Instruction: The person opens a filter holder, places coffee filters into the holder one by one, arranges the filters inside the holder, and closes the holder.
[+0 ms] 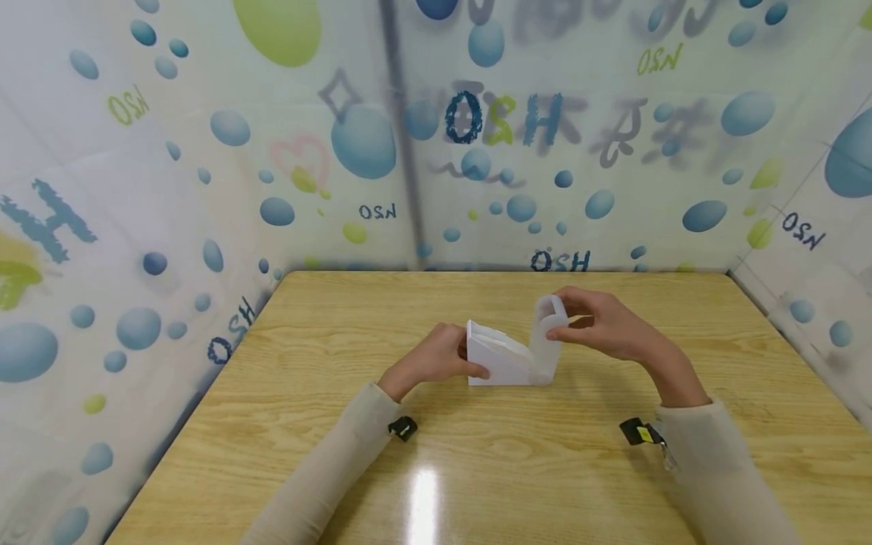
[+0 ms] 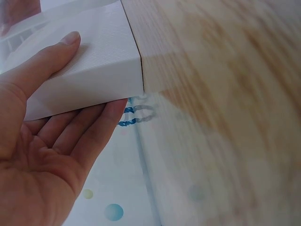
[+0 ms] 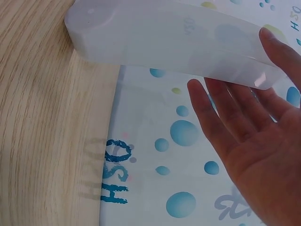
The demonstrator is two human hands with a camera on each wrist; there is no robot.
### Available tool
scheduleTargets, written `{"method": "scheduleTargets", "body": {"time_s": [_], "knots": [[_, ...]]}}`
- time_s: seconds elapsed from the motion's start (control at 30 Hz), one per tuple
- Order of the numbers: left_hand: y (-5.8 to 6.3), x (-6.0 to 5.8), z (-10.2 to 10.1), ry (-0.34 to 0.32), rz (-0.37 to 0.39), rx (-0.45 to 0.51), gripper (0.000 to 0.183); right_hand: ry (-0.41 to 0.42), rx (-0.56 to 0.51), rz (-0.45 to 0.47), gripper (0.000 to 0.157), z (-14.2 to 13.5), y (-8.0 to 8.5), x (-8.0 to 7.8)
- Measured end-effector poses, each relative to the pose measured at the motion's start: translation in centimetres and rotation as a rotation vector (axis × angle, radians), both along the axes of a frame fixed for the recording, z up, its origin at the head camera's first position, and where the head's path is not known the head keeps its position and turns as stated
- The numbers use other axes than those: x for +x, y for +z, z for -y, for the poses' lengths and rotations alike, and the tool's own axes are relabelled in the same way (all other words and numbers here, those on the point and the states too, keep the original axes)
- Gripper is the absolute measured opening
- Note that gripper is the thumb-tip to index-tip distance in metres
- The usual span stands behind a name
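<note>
A white box [image 1: 499, 365] with a sloping top edge stands on the wooden table, with a translucent lid [image 1: 543, 348] raised upright at its right end. My left hand [image 1: 443, 354] grips the box's left end. In the left wrist view, the thumb lies on the white textured face [image 2: 101, 44] and the fingers are at the opposite side. My right hand [image 1: 606, 324] holds the upper end of the lid between thumb and fingers. The right wrist view shows the long, rounded lid [image 3: 155, 40] beside that hand [image 3: 256, 150]. The box's inside is mostly hidden.
The wooden table [image 1: 327, 325] runs back to a wall covering [image 1: 586, 182] printed with blue and green bubbles and letters. Small black devices hang near the left cuff [image 1: 403, 428] and near the right cuff [image 1: 640, 433]. A light reflection shows on the table's near part.
</note>
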State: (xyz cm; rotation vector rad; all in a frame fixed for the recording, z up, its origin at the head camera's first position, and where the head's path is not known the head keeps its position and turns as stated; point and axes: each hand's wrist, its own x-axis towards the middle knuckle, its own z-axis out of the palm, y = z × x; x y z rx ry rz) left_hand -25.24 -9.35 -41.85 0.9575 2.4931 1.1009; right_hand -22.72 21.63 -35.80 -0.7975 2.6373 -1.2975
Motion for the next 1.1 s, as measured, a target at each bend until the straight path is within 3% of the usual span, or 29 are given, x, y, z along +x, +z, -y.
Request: {"method": "scheduleTargets", "body": {"time_s": [0.63,1.1], "knots": [[-0.1,0.0,-0.1,0.018,-0.001,-0.017,0.037,0.018,0.025,-0.049,0.037,0.6,-0.2,0.1],[0.1,0.1,-0.1,0.011,0.005,-0.010,0.036,0.045,0.002,-0.022,0.036,1.1,-0.2,0.2]]}}
